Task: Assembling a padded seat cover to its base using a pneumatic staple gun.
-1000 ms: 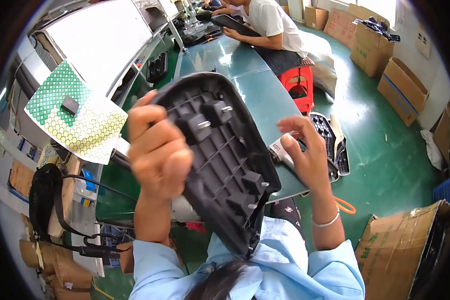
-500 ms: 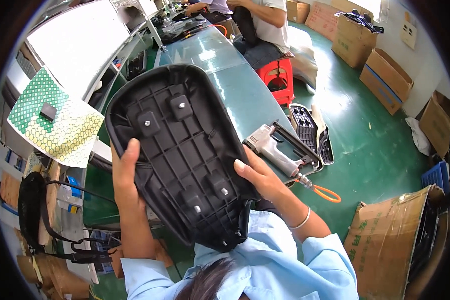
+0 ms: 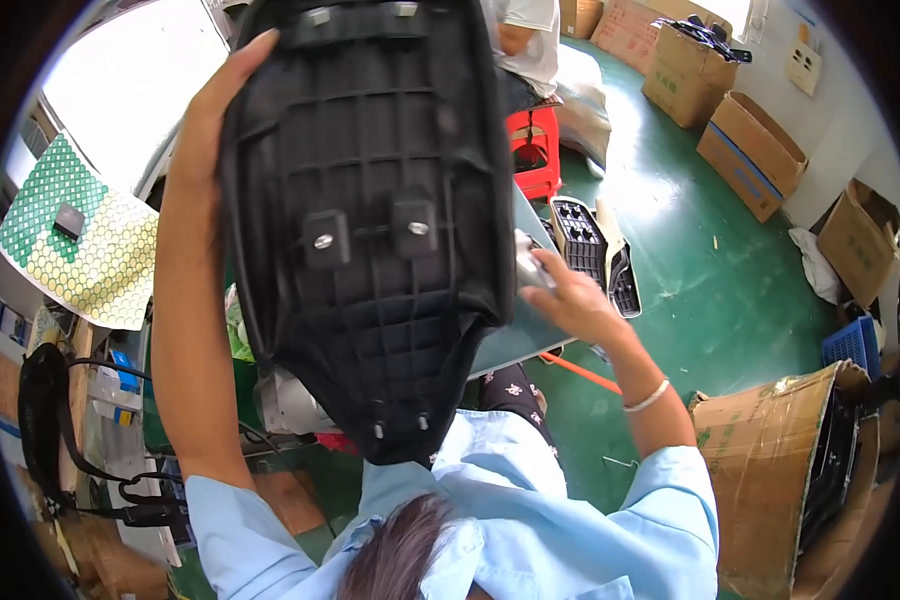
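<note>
A black saddle-type seat (image 3: 370,180) is held up before me, its ribbed plastic underside facing me and the narrow end toward my body. Bolts stand out from square pads, with two more at the narrow end. My left hand (image 3: 232,85) is closed on its upper left edge, thumb on the rim, other fingers hidden behind. Right of the seat, my right hand (image 3: 575,303) is closed round the grey handle of a pneumatic staple gun (image 3: 532,262), mostly hidden by the seat and the hand. An orange air hose (image 3: 582,370) runs below that hand.
Another ribbed seat base (image 3: 580,235) lies right of the green table (image 3: 515,345). Beyond are a red stool (image 3: 535,150) and a seated co-worker (image 3: 530,50). A large cardboard box (image 3: 760,460) stands at the right. Patterned sheets (image 3: 80,240) and a black strap bag (image 3: 45,420) are at the left.
The seat has risen closer and turned more upright. My right hand has let go of its edge and taken hold of the staple gun. My left hand has moved up the rim.
</note>
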Action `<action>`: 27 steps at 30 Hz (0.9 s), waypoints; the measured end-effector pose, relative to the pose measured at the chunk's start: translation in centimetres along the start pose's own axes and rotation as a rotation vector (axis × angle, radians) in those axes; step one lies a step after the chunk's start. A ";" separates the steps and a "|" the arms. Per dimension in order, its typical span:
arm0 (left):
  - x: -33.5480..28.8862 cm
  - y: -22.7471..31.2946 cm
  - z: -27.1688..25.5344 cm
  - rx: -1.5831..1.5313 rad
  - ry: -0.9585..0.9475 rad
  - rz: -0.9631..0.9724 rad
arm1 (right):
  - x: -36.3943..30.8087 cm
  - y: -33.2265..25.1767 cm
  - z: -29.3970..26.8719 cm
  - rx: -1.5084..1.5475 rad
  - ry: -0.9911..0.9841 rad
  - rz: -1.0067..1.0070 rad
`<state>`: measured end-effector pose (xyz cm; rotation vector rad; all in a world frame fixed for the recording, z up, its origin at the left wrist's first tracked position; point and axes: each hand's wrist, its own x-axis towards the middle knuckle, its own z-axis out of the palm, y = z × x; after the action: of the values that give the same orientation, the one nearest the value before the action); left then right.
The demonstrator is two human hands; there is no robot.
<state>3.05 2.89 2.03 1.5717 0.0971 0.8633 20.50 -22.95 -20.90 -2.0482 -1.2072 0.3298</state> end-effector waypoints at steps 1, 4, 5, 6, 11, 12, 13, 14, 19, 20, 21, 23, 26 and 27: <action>0.6 0.0 1.9 0.005 -0.028 -0.093 | -0.7 -0.5 -1.9 0.178 -0.042 0.154; 2.5 -1.7 5.6 0.033 -0.215 -0.360 | -4.2 -1.7 -5.4 0.689 0.165 0.243; 2.9 -3.1 7.5 0.079 -0.309 -0.230 | -5.2 -1.9 -6.1 0.696 0.227 0.220; 3.7 -4.0 8.6 0.107 -0.457 -0.283 | -6.1 -1.5 -6.5 0.678 0.321 0.233; 5.9 -10.4 12.5 0.314 -0.723 -0.497 | -10.5 0.8 -6.0 0.679 0.623 0.131; 6.0 -11.8 13.0 0.406 -0.741 -0.495 | -11.1 1.3 -6.1 0.705 0.654 0.122; 5.8 -13.0 13.6 0.368 -0.822 -0.530 | -12.0 1.7 -6.5 0.702 0.656 0.136; 5.4 -14.2 14.0 0.440 -0.856 -0.559 | -12.8 2.1 -7.0 0.642 0.546 0.251; 3.8 -19.5 15.6 0.648 -1.007 -0.482 | -14.1 3.6 -6.6 0.475 0.351 0.529; 4.0 -19.5 15.3 0.612 -1.002 -0.534 | -14.0 3.5 -6.4 0.532 0.402 0.508; 4.0 -19.0 15.0 0.574 -0.996 -0.590 | -13.9 3.5 -6.5 0.533 0.395 0.521; 3.1 -19.1 14.4 0.646 -0.969 -0.589 | -13.6 3.5 -6.8 0.496 0.315 0.480; 1.8 -17.6 14.3 0.799 -0.967 -0.451 | -11.9 2.7 -7.0 0.463 0.285 0.442; 1.4 -16.7 14.5 0.789 -0.963 -0.458 | -11.5 3.0 -7.2 0.457 0.276 0.446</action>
<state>19.19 -4.63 -11.24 2.4123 0.0989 -0.4101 20.27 -36.79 -19.52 -1.8589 -0.4471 0.4658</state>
